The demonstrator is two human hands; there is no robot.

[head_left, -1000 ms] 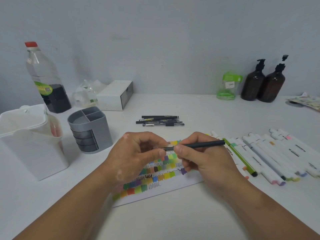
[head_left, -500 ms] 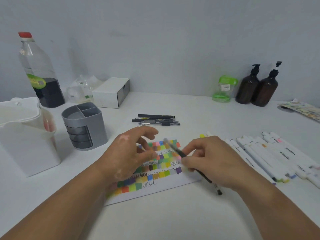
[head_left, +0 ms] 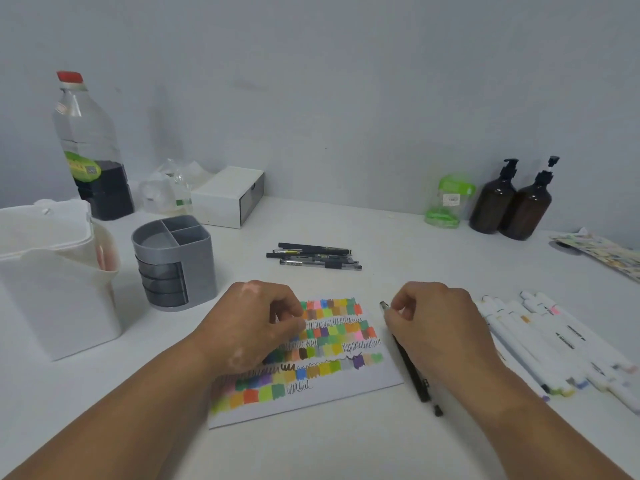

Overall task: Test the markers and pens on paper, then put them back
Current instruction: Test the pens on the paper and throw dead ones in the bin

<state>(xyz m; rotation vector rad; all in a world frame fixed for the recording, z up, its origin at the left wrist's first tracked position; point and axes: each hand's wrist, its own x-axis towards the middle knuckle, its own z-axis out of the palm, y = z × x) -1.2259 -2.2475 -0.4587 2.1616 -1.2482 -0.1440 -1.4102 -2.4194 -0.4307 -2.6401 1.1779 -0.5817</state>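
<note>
black pen (head_left: 410, 368) in the right hand (head_left: 440, 330), pinched near its far end between thumb and curled fingers. it slants from eleven o'clock down to five o'clock just beside the right edge of the paper (head_left: 311, 403). whether its near end touches the table (head_left: 346, 452) is unclear.

the left hand (head_left: 249, 323) rests on the paper's left part, over the rows of colour patches and scribbles. its fingers are curled in against the thumb, and i cannot tell whether they hold anything.

at twelve o'clock from the paper a small pile of black pens (head_left: 313, 256) lies flat, well apart from both hands. at three o'clock, white markers (head_left: 540, 341) lie side by side just beyond the right hand. at ten o'clock stands a grey desk organiser (head_left: 173, 261) with a white tub (head_left: 52, 289) to its left. two brown pump bottles (head_left: 512, 202) stand by the wall at two o'clock.
</note>
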